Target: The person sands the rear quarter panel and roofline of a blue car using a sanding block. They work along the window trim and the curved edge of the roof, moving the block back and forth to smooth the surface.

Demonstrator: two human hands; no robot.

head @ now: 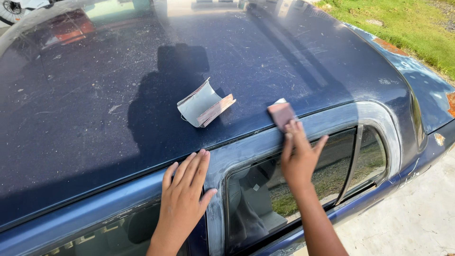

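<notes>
Two pieces of sandpaper lay on the blue car roof [142,95]: a small reddish sandpaper pad [281,114] at the roof's edge above the rear window [303,180], pinched under the right hand [297,159], and a curled sandpaper sheet [204,105] just inboard. Left hand [184,194] rested flat, fingers together, on the roof's rail, holding nothing. Pad judged light, flexible, gritty; best gripped by its near edge.

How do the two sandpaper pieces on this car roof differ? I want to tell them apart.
The sandpaper under the right hand is a small flat piece, reddish-brown face up, pressed by the fingertips at the roof edge. The loose sheet is larger, curled, pale backing showing, untouched on the roof. Both have a reddish-brown abrasive side.
</notes>
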